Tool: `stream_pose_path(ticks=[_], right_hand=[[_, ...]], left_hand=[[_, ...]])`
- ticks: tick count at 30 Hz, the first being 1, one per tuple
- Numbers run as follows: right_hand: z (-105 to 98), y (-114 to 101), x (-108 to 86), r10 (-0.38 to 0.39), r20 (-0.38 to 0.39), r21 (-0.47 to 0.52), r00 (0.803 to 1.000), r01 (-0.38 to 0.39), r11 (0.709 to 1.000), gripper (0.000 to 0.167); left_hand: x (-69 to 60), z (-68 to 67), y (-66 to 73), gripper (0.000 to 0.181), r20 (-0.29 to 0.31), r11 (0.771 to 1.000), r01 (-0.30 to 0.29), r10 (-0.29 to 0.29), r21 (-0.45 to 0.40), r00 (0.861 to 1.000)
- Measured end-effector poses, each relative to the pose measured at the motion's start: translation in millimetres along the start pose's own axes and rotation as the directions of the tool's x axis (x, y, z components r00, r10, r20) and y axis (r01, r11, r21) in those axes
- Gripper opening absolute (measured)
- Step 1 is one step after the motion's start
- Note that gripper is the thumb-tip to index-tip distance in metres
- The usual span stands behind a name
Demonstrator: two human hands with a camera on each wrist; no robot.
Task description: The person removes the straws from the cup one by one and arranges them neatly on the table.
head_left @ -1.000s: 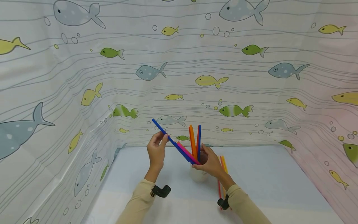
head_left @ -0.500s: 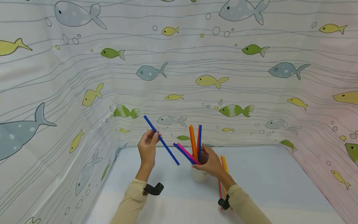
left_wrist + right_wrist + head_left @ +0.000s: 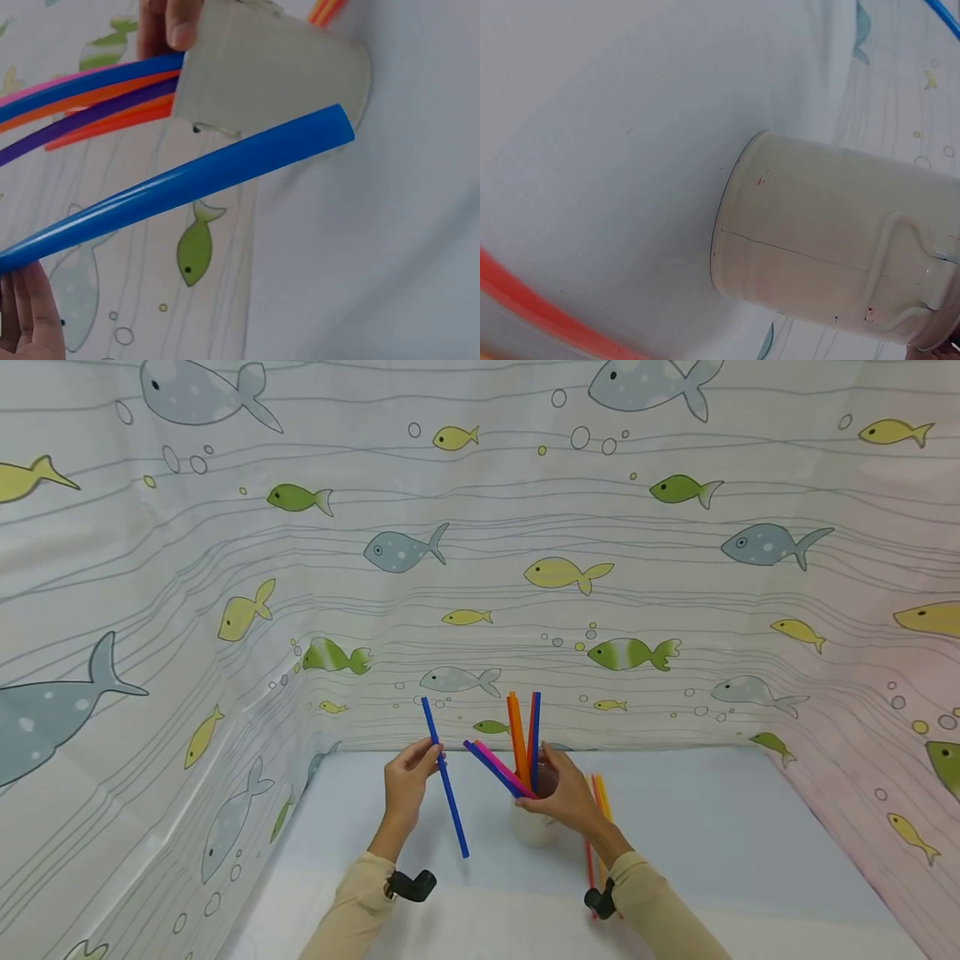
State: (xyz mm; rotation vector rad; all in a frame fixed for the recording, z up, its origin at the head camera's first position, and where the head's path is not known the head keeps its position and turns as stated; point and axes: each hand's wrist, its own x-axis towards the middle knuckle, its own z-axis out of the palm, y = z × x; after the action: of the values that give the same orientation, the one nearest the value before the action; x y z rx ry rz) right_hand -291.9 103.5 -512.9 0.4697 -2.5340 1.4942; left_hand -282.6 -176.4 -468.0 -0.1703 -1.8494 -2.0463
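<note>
My left hand point(image 3: 405, 783) pinches a glossy blue straw point(image 3: 452, 797) between thumb and fingers, left of a small cream pail point(image 3: 534, 829). The straw slants, its lower end toward the table and apart from the pail. My right hand point(image 3: 567, 797) grips the pail around its rim, thumb at the near left side and fingers at the far right. Several straws stand in the pail, among them orange point(image 3: 517, 739), pink point(image 3: 497, 762) and blue ones. A wire handle shows on the pail's wall point(image 3: 810, 232) in the right wrist view. Their lower ends are hidden inside.
Red point(image 3: 589, 856) and yellow straws point(image 3: 604, 802) lie on the white table point(image 3: 712, 827) to the right, partly behind the right forearm. A fish-patterned curtain point(image 3: 480, 527) encloses the table at the back and both sides.
My left hand has drawn the blue straw left, away from the pail's straws, then tilted it more upright and moved slightly back right. The right hand and pail have stayed put.
</note>
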Motion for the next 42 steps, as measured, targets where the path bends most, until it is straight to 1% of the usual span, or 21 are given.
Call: stream_pose_path(ticks=[5,10,14,17,21,25,29,34,42], right_hand=[[0,-1,0.6,-0.014,-0.007,0.0,1.0,0.014,1.0,0.112],[0,0,0.0,-0.023,-0.004,-0.004,1.0,0.023,1.0,0.113],[1,0,-0.5,-0.024,-0.003,-0.012,1.0,0.024,1.0,0.112],[1,-1,-0.6,-0.023,-0.005,-0.02,1.0,0.023,1.0,0.111],[1,-1,-0.3,-0.028,-0.009,-0.026,1.0,0.028,0.999,0.112],[1,0,0.2,-0.026,-0.008,-0.03,1.0,0.026,0.999,0.112],[0,-1,0.1,-0.016,-0.005,-0.024,1.0,0.016,1.0,0.113],[0,-3,-0.4,-0.006,0.001,-0.009,1.0,0.006,1.0,0.112],[1,-1,-0.7,-0.027,-0.014,-0.022,1.0,0.027,0.999,0.11]], left_hand=[[-4.8,2.0,-15.3,0.033,0.044,0.997,0.072,-0.072,-0.004,0.996],[-12.7,2.9,-29.6,0.034,0.075,0.988,0.148,-0.151,0.048,0.986],[-19.9,3.9,-41.2,0.036,0.092,0.978,0.181,-0.191,0.104,0.977],[-24.0,4.8,-49.7,0.038,0.106,0.97,0.208,-0.222,0.127,0.969],[-28.1,6.2,-59.3,0.037,0.131,0.96,0.245,-0.262,0.134,0.956],[-33.3,7.9,-67.7,0.036,0.152,0.956,0.26,-0.28,0.138,0.948],[-39.0,10.1,-74.6,0.034,0.141,0.944,0.288,-0.311,0.158,0.94],[-44.6,12.1,-81.5,0.031,0.12,0.93,0.3,-0.33,0.211,0.936],[-47.5,13.4,-90.9,0.03,0.136,0.919,0.295,-0.338,0.261,0.931]])
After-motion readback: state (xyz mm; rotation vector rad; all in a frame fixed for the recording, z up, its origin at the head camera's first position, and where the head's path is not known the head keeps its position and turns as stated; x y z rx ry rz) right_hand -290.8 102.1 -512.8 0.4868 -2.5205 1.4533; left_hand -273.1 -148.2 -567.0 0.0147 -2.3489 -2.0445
